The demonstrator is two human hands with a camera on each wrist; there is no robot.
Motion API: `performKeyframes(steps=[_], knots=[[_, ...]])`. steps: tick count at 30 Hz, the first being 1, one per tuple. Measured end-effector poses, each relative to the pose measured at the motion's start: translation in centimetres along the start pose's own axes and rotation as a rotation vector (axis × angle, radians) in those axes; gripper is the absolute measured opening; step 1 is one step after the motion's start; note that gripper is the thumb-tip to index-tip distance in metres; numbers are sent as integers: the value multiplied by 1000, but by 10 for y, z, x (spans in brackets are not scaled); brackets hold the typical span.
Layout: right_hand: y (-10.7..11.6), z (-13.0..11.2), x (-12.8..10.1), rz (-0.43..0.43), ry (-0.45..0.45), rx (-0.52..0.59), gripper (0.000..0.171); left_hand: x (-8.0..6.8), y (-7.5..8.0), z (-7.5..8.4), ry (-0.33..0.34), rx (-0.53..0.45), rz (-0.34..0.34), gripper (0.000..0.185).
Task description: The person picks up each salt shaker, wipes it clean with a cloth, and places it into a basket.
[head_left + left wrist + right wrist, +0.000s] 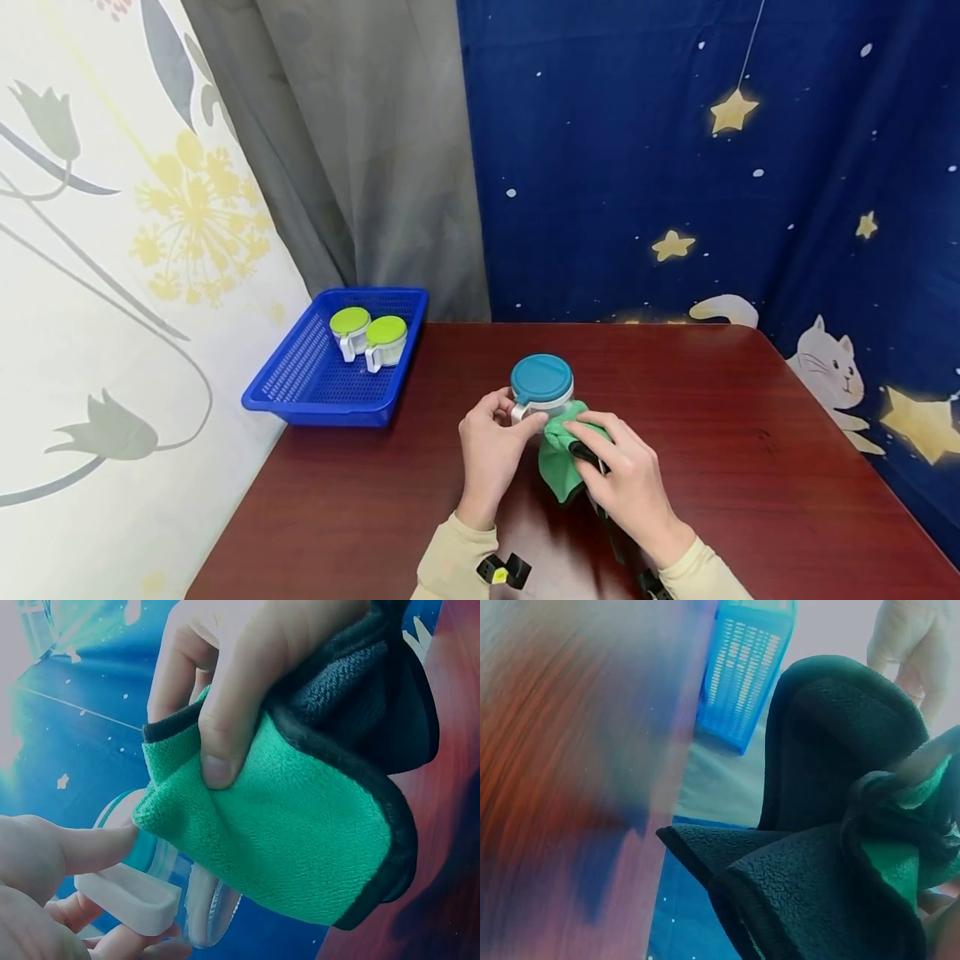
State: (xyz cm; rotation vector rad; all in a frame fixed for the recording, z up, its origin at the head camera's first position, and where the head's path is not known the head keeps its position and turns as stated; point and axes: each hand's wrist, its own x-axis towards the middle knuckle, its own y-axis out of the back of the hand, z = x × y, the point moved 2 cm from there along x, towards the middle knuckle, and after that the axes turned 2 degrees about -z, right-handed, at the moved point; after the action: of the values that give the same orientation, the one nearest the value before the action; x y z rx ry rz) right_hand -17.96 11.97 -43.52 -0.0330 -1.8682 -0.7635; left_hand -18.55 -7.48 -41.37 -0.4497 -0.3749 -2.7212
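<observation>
A clear seasoning jar [542, 380] with a round blue lid is held by my left hand [489, 454]. The thumb and fingers of that hand grip its white handle [135, 896], and the jar is tilted in the left wrist view. My right hand [632, 479] pinches a green cloth [557, 467] with a dark grey back and black edging. Part of the cloth lies against the jar's side and hides some of the glass. In the right wrist view the folded dark side of the cloth [840, 742] covers most of the jar's area.
A blue plastic basket [322, 408] stands at the table's left. Inside it sit two jars with lime-green lids, the left jar [350, 320] and the right jar [387, 333]. The dark red table [720, 467] meets a grey curtain and a navy star-patterned curtain behind.
</observation>
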Motion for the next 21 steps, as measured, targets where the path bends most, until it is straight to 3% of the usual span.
performKeyframes(steps=[9, 21], knots=[[2, -6, 8, 72, -2, 76, 46, -2, 9, -1, -22, 16, 1, 36], [16, -7, 30, 120, -22, 89, 47, -9, 18, 2, -20, 14, -41, 36]])
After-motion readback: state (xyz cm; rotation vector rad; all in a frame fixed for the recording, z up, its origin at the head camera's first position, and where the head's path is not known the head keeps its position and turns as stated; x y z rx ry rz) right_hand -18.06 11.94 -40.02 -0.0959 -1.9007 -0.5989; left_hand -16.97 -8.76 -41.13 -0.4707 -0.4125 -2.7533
